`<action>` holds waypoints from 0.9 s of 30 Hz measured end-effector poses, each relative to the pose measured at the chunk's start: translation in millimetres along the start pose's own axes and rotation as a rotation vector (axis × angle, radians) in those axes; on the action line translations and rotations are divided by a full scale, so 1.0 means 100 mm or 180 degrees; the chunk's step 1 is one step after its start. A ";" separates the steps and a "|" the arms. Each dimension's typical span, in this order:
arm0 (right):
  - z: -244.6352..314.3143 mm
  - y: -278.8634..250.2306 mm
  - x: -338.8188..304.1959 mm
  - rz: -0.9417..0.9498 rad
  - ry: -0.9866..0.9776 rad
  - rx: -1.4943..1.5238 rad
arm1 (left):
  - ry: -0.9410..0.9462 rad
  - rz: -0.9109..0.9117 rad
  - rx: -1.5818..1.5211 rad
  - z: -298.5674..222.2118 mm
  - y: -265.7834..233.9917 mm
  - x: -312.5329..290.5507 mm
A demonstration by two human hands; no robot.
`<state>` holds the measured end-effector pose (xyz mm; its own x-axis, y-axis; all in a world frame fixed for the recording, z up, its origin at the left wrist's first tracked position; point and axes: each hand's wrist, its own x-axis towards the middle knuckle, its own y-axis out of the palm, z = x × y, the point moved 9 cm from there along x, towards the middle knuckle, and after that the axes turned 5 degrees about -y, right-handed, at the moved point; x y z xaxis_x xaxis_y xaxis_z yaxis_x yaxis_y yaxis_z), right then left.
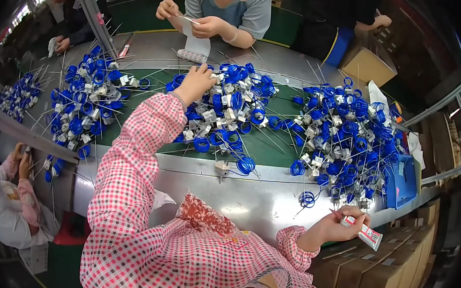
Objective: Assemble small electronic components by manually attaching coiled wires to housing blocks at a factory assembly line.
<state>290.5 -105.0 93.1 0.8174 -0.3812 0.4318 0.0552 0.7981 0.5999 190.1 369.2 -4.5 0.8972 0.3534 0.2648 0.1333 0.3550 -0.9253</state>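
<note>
My left hand [196, 83] reaches over the middle pile of blue coiled thin tubes with small white blocks [228, 102]. Its fingers look spread and touch the pile's near-left top; nothing is plainly gripped. Thin metal rods stick out of the pile. Closed around a red and white squeeze tube [367, 236], my right hand [338, 225] hovers at the right, beyond the bench's front edge. A single blue coil [245, 165] with a grey-white block [222, 168] lies at the near side of the middle pile.
Similar piles lie at the left [83, 98] and right [346, 137] of the green belt [271, 153]. A blue bin [401, 183] stands at the right, with cardboard boxes [384, 262] below. Across the bench, a co-worker's hands [208, 27] hold a thin strip. A metal post [91, 8] rises at left.
</note>
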 end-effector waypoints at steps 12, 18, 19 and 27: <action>-0.04 0.19 -0.01 -0.0066 0.0279 0.0141 | -0.1219 -0.2254 -0.6351 0.80 -1.37 -1.14; -0.11 0.88 -0.08 0.0403 0.0857 0.1346 | 0.0580 -0.1402 -1.0355 -0.27 -1.39 -1.24; -0.08 0.98 -0.12 0.0451 0.0968 0.1545 | 0.0455 -0.1430 -1.1200 -0.50 -1.39 -1.26; 0.33 1.45 -0.58 0.1120 0.0608 0.2089 | -0.0033 -0.0495 -1.0177 -1.57 -1.62 -1.03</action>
<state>232.1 17.5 177.4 0.8121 -0.0211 0.5832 -0.5292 0.3944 0.7513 142.2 139.5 75.2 0.8535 0.4388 0.2812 -0.1550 -0.3015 0.9408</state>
